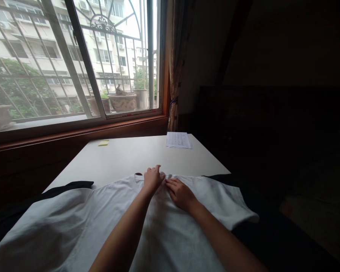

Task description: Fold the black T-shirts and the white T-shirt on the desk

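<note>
A white short-sleeved shirt (pixel 113 215) lies spread over the near part of the table, its collar edge towards the far side and a sleeve out to each side. At the collar, my left hand (pixel 153 178) has its index finger raised and its thumb against the cloth, fingers partly curled. My right hand (pixel 181 193) rests beside it, fingertips pressed together on the fabric just below the collar. Between the two hands the cloth is bunched slightly; the exact grip is partly hidden. Dark cloth (pixel 70 186) shows from beneath the shirt on the left.
Beyond the shirt extends the white tabletop (pixel 130 155). Printed papers (pixel 178 139) lie at its far right edge, a yellow sticky-note pad (pixel 103 142) at the far left. Behind stand a barred window (pixel 121 113) and a tied curtain (pixel 174 75). The right side is very dark.
</note>
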